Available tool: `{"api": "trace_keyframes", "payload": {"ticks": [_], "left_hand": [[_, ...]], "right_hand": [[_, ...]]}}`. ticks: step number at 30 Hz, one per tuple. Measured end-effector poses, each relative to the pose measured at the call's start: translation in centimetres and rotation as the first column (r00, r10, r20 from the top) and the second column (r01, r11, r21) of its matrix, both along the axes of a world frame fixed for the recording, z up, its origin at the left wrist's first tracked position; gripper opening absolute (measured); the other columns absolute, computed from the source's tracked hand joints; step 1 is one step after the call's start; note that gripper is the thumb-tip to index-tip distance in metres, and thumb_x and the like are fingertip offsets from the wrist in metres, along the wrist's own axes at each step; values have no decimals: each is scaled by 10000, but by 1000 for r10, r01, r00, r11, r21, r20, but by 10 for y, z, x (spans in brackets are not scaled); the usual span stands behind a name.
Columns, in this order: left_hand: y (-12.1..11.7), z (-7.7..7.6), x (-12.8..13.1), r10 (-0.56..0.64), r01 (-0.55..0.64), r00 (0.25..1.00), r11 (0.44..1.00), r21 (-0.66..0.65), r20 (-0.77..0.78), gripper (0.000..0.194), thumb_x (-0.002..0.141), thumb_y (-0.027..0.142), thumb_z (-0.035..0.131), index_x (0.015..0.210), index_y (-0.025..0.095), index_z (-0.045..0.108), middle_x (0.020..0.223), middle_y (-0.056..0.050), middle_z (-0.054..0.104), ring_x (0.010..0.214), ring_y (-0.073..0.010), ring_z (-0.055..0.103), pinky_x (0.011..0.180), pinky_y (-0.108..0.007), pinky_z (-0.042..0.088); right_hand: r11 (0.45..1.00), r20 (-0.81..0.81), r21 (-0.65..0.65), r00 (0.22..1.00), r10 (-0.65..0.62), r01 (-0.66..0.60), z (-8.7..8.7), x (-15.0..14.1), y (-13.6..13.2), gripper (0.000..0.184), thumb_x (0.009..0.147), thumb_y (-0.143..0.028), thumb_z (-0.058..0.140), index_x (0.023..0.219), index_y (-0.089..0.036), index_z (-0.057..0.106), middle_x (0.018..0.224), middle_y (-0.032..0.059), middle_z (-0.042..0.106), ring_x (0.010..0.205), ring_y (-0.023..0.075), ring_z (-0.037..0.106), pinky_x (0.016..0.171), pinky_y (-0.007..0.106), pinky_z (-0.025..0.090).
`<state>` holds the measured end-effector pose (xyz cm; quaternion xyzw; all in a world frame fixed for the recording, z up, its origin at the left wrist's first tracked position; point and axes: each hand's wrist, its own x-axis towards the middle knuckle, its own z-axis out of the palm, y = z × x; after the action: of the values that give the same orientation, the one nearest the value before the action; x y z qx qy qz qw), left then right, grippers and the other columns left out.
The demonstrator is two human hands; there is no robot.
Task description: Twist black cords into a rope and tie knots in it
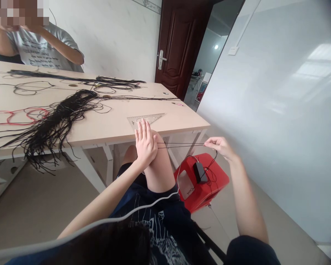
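My left hand [145, 144] lies flat against my bare knee [160, 165], its fingers pointing up and slightly apart. Two thin black cords [180, 145] stretch level from that knee across to my right hand [220, 146], which pinches them between fingers and thumb. Their left ends vanish at the edge of my left hand, so I cannot tell whether it grips them. Beyond the right hand, a loose length of cord hangs down towards a red plastic stool [201, 181].
A pale wooden table [113, 123] holds a large hank of black cords [55, 121], red cord [16, 116], a clear set square [146, 119] and a pink pen [177, 104]. A person [44, 48] sits across it. A black box [200, 172] rests on the stool.
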<state>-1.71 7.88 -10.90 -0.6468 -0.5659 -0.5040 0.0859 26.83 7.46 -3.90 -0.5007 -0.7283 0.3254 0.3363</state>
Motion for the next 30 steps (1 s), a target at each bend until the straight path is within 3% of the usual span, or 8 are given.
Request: {"api": "trace_keyframes", "payload": {"ticks": [18, 22, 25, 30], "left_hand": [[0, 3, -1, 15, -16, 999, 1000, -17, -43, 560, 878, 291, 262, 1393, 89, 171, 1453, -141, 203, 1356, -282, 127, 1096, -502, 147], [-1, 5, -1, 9, -8, 996, 1000, 15, -94, 568, 868, 271, 289, 1396, 105, 164, 1470, -128, 130, 1363, -284, 62, 1095, -501, 128], [-5, -3, -1, -25, 34, 986, 998, 50, -167, 602, 842, 302, 347, 1393, 116, 190, 1478, -93, 85, 1362, -283, -16, 1104, -498, 47], [-21, -40, 0, -92, 108, 954, 993, 44, -286, 685, 771, 492, 428, 1340, 121, 341, 1427, -103, 281, 1355, -313, 78, 1105, -482, 13]], "right_hand": [[999, -5, -19, 1000, -30, 29, 1, 8, -4, 265, 677, -413, 621, 602, -161, 596, 577, -5, 529, 534, 103, 407, 525, 253, 300], [999, -3, -22, 1000, -29, 28, 0, 8, -5, 269, 686, -416, 614, 604, -161, 585, 565, -13, 502, 517, 94, 375, 516, 250, 288], [999, -3, -30, 999, -33, 33, -5, 12, -6, 270, 687, -414, 615, 600, -162, 575, 547, -24, 472, 501, 87, 346, 508, 249, 277], [998, -4, -61, 999, -36, 35, -17, 20, -11, 282, 686, -431, 609, 608, -162, 578, 550, -23, 473, 499, 91, 355, 505, 249, 280]]}}
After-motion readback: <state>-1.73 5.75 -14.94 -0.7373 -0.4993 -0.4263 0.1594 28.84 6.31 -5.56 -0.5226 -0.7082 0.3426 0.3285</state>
